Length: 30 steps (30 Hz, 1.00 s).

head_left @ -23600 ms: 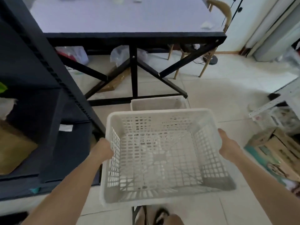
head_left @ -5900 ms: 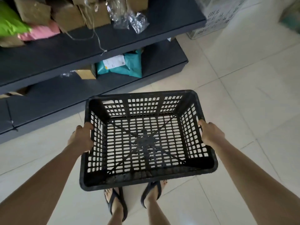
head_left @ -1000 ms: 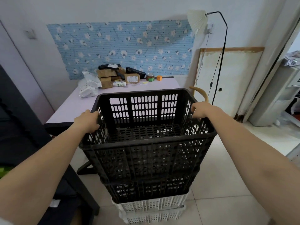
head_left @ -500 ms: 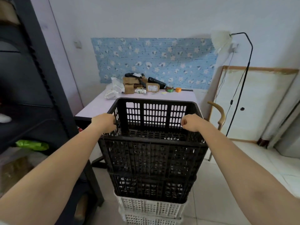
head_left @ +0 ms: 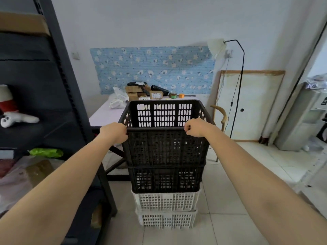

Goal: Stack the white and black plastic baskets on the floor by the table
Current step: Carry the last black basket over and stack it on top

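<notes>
Our top black basket (head_left: 165, 147) has now settled onto the stack; left hand (head_left: 114, 132) and right hand (head_left: 194, 128) still grip its near rim, so stacking looks nearly finished.

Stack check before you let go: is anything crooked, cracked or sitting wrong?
Nothing stands out. The top black basket sits level on the second black basket, above two white baskets, sides roughly in line. The left hand and right hand grip its near rim. No visible cracks.
</notes>
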### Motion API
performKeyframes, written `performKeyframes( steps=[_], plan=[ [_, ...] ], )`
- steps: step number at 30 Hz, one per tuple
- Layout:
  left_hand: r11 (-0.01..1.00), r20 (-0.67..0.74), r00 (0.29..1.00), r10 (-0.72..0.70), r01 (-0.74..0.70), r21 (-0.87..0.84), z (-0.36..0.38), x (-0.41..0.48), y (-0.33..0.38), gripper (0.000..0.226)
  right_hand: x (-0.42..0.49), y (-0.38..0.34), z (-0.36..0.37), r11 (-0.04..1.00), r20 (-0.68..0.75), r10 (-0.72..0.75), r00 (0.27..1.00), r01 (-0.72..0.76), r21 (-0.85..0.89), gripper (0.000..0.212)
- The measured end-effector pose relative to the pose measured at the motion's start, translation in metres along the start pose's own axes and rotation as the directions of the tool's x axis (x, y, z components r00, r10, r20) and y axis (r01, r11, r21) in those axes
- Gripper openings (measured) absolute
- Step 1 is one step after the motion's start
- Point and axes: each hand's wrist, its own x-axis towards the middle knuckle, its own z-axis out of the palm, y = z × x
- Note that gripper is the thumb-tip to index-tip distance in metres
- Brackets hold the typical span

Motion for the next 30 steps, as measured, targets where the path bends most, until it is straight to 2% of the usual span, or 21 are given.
performKeyframes(
  steps=[6,9,12,18,21,24,26,30],
  plan=[
    [0.999,0.065,0.998,0.027,-0.025,-0.029,0.021,-0.090,-0.013,0.017,-0.085,-0.026,0.029,0.999,0.043,0.049,0.998,-0.049,-0.005,0.022],
    [0.998,0.060,0.998,0.012,-0.008,-0.057,0.026,-0.123,-0.013,0.028,-0.117,-0.030,0.043,0.997,0.051,0.079,0.996,-0.079,0.006,0.023],
    [0.999,0.050,0.999,0.007,-0.006,-0.032,0.030,-0.150,-0.010,0.026,-0.143,-0.031,0.052,0.995,0.090,0.100,0.991,-0.102,0.017,0.024],
    [0.999,0.049,0.999,-0.015,0.016,-0.039,0.040,-0.190,0.002,0.026,-0.184,-0.019,0.066,0.994,0.093,0.105,0.990,-0.108,0.028,0.013],
    [0.998,0.070,0.997,-0.018,0.022,-0.053,0.050,-0.207,0.011,0.029,-0.201,-0.010,0.074,0.994,0.111,0.105,0.988,-0.107,0.017,0.021],
    [0.999,0.120,0.993,0.008,-0.003,-0.042,0.065,-0.217,0.016,0.028,-0.208,-0.003,0.084,0.993,0.121,0.116,0.986,-0.119,0.018,0.015],
    [1.000,0.155,0.988,-0.006,0.010,-0.024,0.075,-0.220,0.016,0.030,-0.207,0.001,0.093,0.990,0.127,0.134,0.983,-0.138,0.024,0.019],
    [0.998,0.163,0.986,-0.041,0.046,-0.030,0.099,-0.204,0.010,0.045,-0.194,0.012,0.112,0.982,0.145,0.177,0.973,-0.184,0.035,0.026]
  ],
)
